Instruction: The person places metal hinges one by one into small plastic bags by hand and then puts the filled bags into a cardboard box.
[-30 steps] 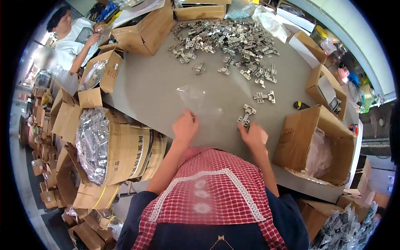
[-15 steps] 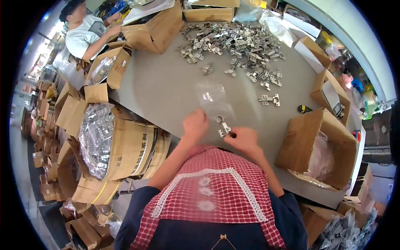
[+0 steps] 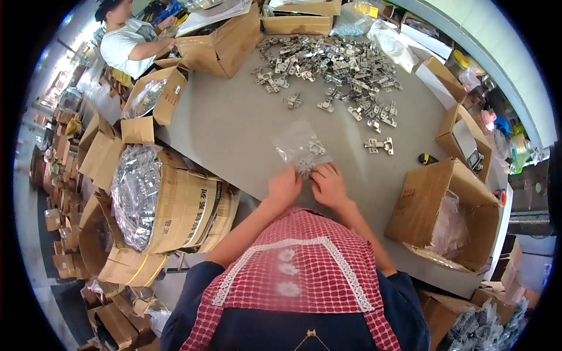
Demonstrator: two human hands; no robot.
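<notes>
At the near edge of the table, my two hands meet at the mouth of a small clear plastic bag (image 3: 288, 145). My left hand (image 3: 285, 186) pinches the bag's near left edge. Close beside it, my right hand (image 3: 329, 183) has its fingers closed on the near right edge. A silvery metal cabinet hinge (image 3: 315, 148) lies within the bag, just beyond my fingertips, which cover its near end. One loose cabinet hinge (image 3: 379, 145) rests on the table to the right. A large heap of such hinges (image 3: 351, 64) spreads over the far part.
An open cardboard box (image 3: 421, 205) with plastic inside stands right, near a black-and-yellow tool (image 3: 427, 159). Left of the table, a big carton (image 3: 175, 205) holds bagged metal parts (image 3: 137, 196). Further boxes line the far edge. A co-worker (image 3: 129, 44) stands at the far left.
The hinge, bare in my right hand before, is now inside the bag. The bag has come nearer, and my left hand has moved right to grip it beside my right hand.
</notes>
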